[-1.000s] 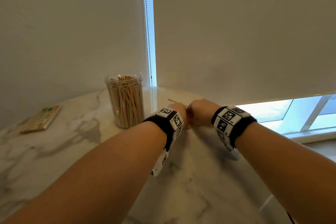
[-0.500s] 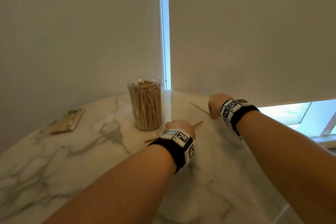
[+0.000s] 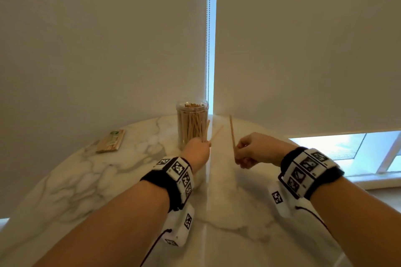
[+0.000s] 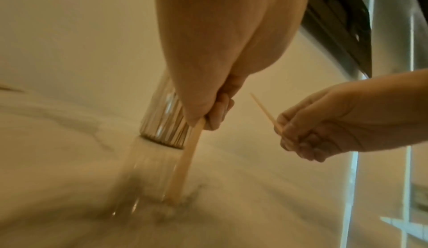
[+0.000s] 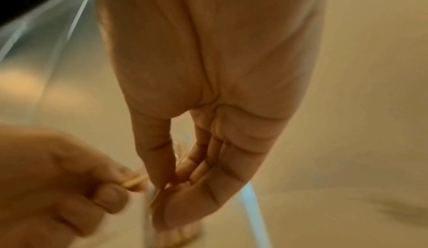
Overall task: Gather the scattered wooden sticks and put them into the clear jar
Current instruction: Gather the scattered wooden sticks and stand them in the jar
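Holding one thin pale wooden stick (image 3: 217,134) pinched in the left hand (image 3: 196,151) and another slim wooden stick (image 3: 232,132) pinched in the right hand (image 3: 253,150), the person appeared midway through gathering, both hands lifted above the white marbled counter (image 3: 86,180). Each stick's far end stuck up past the curled fingers (image 4: 220,112). The clear, stick-filled plastic jar (image 3: 192,123) stood just beyond the left hand. Next, each stick probably needed tipping upright over the jar's open mouth.

No readable text anywhere.
The wristbands (image 3: 180,171) carry only black-and-white square marker patterns; the green label on the flat packet (image 3: 111,141) is too small to read.
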